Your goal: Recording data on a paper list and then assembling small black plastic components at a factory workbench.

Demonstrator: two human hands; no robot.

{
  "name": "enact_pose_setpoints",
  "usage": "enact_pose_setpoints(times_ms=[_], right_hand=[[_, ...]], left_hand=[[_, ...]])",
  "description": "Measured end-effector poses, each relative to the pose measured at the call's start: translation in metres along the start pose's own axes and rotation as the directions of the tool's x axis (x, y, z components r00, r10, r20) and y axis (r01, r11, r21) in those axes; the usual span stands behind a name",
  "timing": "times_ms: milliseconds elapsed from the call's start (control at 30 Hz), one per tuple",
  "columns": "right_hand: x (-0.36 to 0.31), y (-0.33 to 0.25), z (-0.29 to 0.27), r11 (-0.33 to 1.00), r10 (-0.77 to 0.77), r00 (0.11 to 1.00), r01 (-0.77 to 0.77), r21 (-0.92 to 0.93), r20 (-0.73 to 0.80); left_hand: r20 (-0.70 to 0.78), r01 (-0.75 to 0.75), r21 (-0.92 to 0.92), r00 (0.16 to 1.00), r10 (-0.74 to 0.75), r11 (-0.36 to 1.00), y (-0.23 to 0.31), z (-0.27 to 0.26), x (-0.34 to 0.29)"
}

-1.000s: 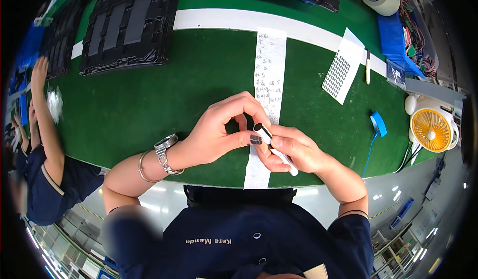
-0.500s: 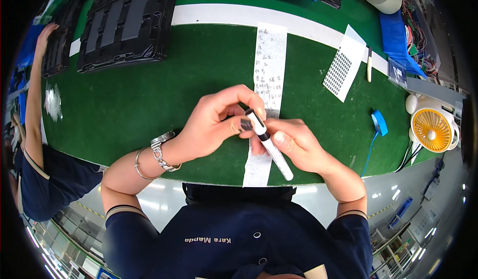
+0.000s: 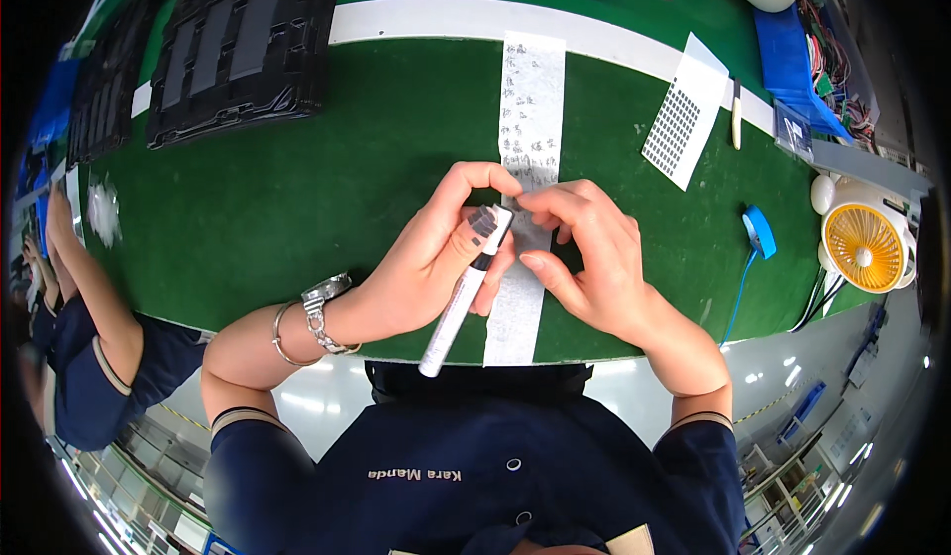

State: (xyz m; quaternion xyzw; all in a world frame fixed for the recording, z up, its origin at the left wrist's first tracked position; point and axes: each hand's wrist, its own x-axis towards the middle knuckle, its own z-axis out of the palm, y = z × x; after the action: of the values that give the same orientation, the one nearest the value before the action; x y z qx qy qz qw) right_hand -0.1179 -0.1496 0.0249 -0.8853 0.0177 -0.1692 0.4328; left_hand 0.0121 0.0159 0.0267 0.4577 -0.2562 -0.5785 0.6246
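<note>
Marker (image 3: 454,319), centre frame, is now clamped by left hand (image 3: 424,263) fingers alone; right hand (image 3: 601,258) is freed, fingers apart.

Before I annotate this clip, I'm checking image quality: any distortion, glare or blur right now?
Head view: the white strip across the green table bows, and the corners go black; head view: glare spots the floor; head view: the marker in the left hand looks fairly sharp, its print soft.
</note>
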Motion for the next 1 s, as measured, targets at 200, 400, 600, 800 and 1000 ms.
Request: enact_pose_setpoints(times_ms=[200, 400, 600, 800, 1000], right_hand=[[0.0023, -0.0049, 0.0002, 1.000, -0.011, 0.999, 0.012, -0.020, 0.042], [0.0007, -0.0033, 0.0008, 0.998, -0.055, 0.998, 0.057, -0.040, 0.036], [0.0031, -0.0053, -0.0002, 0.992, -0.100, 0.995, 0.101, -0.071, 0.017], [0.0023, -0.0042, 0.0000, 0.986, -0.125, 0.992, 0.126, -0.108, 0.018], [0.0020, -0.0057, -0.0008, 0.984, -0.127, 0.991, 0.130, -0.121, 0.034]], left_hand=[[-0.046, 0.025, 0.046, 0.999, -0.023, 0.999, -0.0044, 0.0074, -0.0023], [0.024, 0.060, 0.154, 0.998, -0.064, 0.986, -0.0008, 0.0048, -0.0035], [-0.011, 0.057, 0.259, 0.998, -0.056, 0.964, 0.0023, 0.0106, -0.0037], [0.019, 0.070, 0.265, 0.997, -0.078, 0.962, 0.0000, 0.0084, -0.0047], [0.008, 0.070, 0.289, 0.997, -0.076, 0.955, 0.0004, 0.0096, -0.0054]])
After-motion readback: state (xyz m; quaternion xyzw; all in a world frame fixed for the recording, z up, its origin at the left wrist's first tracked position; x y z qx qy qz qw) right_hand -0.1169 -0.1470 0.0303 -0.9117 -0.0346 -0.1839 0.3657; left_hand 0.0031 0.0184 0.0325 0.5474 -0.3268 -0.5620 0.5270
